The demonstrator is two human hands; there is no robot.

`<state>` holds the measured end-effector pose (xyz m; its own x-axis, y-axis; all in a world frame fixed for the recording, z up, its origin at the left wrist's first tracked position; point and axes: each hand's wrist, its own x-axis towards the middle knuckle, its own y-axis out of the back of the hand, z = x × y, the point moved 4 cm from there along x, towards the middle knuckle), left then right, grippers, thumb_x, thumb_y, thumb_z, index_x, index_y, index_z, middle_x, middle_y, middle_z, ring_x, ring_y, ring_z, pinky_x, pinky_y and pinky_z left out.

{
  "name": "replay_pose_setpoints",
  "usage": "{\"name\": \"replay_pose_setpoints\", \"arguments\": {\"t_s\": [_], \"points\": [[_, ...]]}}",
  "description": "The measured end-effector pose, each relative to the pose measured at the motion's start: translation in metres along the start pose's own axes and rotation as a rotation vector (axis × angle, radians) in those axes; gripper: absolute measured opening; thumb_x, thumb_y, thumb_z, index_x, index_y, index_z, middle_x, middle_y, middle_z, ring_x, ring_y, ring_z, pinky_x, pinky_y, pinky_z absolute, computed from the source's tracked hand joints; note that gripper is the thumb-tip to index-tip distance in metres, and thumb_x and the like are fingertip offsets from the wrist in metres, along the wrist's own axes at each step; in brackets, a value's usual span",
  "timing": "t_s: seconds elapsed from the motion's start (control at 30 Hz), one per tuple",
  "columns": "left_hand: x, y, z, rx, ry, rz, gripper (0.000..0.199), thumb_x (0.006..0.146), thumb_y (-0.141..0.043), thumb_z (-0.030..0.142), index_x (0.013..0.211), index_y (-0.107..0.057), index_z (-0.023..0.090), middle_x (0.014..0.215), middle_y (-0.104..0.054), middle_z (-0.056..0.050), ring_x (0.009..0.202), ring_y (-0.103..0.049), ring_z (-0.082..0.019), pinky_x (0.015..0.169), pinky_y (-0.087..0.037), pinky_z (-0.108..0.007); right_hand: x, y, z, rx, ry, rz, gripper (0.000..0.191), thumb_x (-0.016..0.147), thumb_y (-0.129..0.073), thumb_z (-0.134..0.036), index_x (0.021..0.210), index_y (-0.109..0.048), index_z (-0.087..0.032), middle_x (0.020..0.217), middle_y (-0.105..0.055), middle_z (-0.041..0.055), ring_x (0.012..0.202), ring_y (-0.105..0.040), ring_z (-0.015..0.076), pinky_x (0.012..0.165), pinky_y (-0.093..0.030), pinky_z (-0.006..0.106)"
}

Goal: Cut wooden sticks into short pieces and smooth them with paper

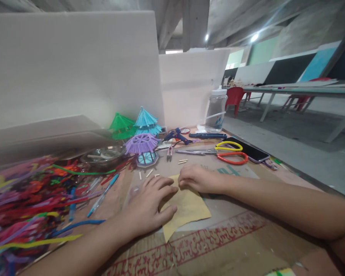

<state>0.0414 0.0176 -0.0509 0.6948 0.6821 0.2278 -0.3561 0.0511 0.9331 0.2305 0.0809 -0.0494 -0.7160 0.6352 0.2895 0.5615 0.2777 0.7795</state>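
A yellow sheet [186, 207], paper or thin felt, lies on the work surface with a pointed corner toward me. My left hand [153, 203] rests palm down over its left edge, fingers spread. At the sheet's far edge, my right hand [199, 179] is closed with its fingers curled down; whatever its fingertips pinch is hidden. Several short pale sticks [149, 173] lie just beyond my hands. Past them stands a small lantern-like model with a purple pleated roof [142, 143]. Behind it are a blue tiered pleated roof [147, 120] and a green one [121, 126].
Colourful pipe cleaners [25, 207] heap at left, near a blue pen [103, 194] and glass bowl [103, 157]. Scissors [232, 158], small snips [169, 153], a glue gun [178, 135], phone [249, 150] and water bottle [216, 111] lie or stand beyond my right arm.
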Motion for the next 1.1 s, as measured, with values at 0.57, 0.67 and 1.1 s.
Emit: {"name": "replay_pose_setpoints", "arguments": {"t_s": [0.57, 0.67, 1.1], "points": [[0.001, -0.004, -0.003, -0.038, 0.03, -0.016, 0.037, 0.093, -0.061, 0.034, 0.128, -0.064, 0.024, 0.141, -0.059, -0.011, 0.134, -0.047, -0.033, 0.115, -0.036, -0.059, 0.003, -0.005, 0.026, 1.072, -0.361, 0.206, 0.042, 0.078, -0.08, -0.054, 0.088, -0.056, -0.02, 0.071, -0.066, -0.001, 0.06, -0.056, 0.0116, 0.061, -0.044, 0.025], [0.001, -0.004, -0.004, -0.044, 0.028, -0.009, 0.036, 0.092, -0.062, 0.035, 0.127, -0.064, 0.025, 0.14, -0.059, -0.01, 0.133, -0.048, -0.034, 0.114, -0.036, -0.06, 0.002, -0.008, 0.026, 1.235, -0.393, 0.178, 0.034, 0.079, -0.083, -0.042, 0.088, -0.061, -0.019, 0.072, -0.07, -0.0007, 0.06, -0.057, 0.0107, 0.062, -0.044, 0.024], [0.002, 0.005, -0.022, -0.301, 0.095, 0.307, 0.015, 0.1, -0.056, 0.03, 0.107, -0.067, 0.022, 0.107, -0.068, -0.003, 0.104, -0.06, -0.021, 0.09, -0.046, -0.038, -0.001, -0.013, -0.002, 1.029, -0.372, 0.096, 0.029, 0.082, -0.083, -0.039, 0.091, -0.065, -0.019, 0.086, -0.08, 0.0031, 0.077, -0.075, 0.0137, 0.078, -0.059, 0.029]]}}
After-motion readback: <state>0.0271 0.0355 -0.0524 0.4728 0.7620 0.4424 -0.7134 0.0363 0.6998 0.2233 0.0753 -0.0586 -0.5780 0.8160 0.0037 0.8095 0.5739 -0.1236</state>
